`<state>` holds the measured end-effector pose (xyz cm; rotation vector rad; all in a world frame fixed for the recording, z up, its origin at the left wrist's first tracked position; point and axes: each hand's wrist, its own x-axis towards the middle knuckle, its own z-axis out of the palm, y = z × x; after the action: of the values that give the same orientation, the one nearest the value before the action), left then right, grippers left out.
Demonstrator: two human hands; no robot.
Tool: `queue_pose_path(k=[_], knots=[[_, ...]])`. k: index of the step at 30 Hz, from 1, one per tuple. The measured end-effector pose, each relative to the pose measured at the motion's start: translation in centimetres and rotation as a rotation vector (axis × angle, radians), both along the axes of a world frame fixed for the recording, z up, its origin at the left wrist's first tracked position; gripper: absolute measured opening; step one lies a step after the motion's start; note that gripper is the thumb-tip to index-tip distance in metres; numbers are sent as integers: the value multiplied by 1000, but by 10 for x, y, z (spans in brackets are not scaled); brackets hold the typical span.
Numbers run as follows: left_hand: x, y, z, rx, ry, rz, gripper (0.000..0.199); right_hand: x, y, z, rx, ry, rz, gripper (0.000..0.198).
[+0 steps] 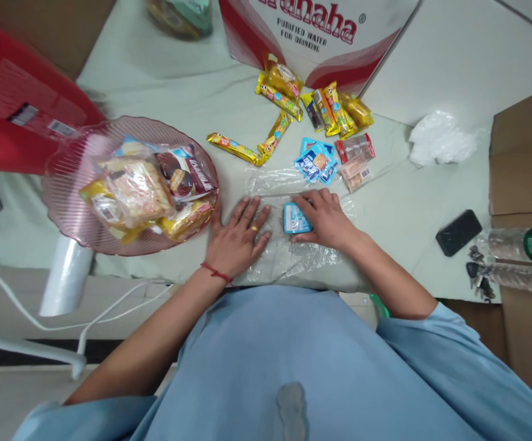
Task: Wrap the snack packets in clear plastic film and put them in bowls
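My left hand (239,236) lies flat with fingers stretched, its fingertips on the left edge of a clear plastic bag (272,256) spread on the table. A small blue packet (294,218) rests over the bag, and my right hand (324,219) grips its right side between thumb and fingers. Just beyond are several blue snack packets (314,162), a red-ended packet (355,147) and a clear-wrapped snack (355,173). To the left of my left hand stands a pink ribbed bowl (63,202) holding wrapped bread and a dark chocolate snack pack (185,171).
Yellow snack sticks (233,149) lie farther back, before a white and red water carton (311,37). A red container (22,104) stands at left. Crumpled white plastic (442,138), a black phone-like object (458,233), keys (480,278) and plastic bottles (507,243) are at right.
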<state>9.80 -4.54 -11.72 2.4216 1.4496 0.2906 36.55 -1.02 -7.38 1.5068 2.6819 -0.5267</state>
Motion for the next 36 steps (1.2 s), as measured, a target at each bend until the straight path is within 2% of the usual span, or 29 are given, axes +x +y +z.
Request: queue_pose_path(k=[3,6,8,11,14,17,19,22,25,30,33,36], knots=[[-8,2,-4,13,-56,-36,65,-2,-6,-9,28,40,-21,103],[-20,4,-4,38,-159,-83,72,9,-15,-4,92,153,-49,106],[-27,1,0,63,-244,-101,77,25,-26,4,135,263,-54,92],[-37,-10,10,102,-354,-124,79,55,-55,12,122,426,-22,60],[-47,-28,16,83,-400,-250,80,81,-90,4,54,445,-6,53],[-56,-45,11,-2,-317,-402,65,93,-122,-15,76,383,-44,43],[-59,-53,4,-23,-264,-409,45,93,-138,-26,153,390,-99,31],[-55,-57,-2,-3,-288,-332,24,89,-153,-27,207,430,-140,26],[-44,-51,3,-53,-377,-204,20,89,-147,-11,145,489,-116,23],[-17,-23,17,-139,-440,156,21,98,-91,20,-40,542,-170,16],[-2,-7,15,-113,-345,343,24,97,-49,19,-139,515,-263,22],[8,2,6,-40,-286,436,21,88,-19,7,-235,437,-354,24]])
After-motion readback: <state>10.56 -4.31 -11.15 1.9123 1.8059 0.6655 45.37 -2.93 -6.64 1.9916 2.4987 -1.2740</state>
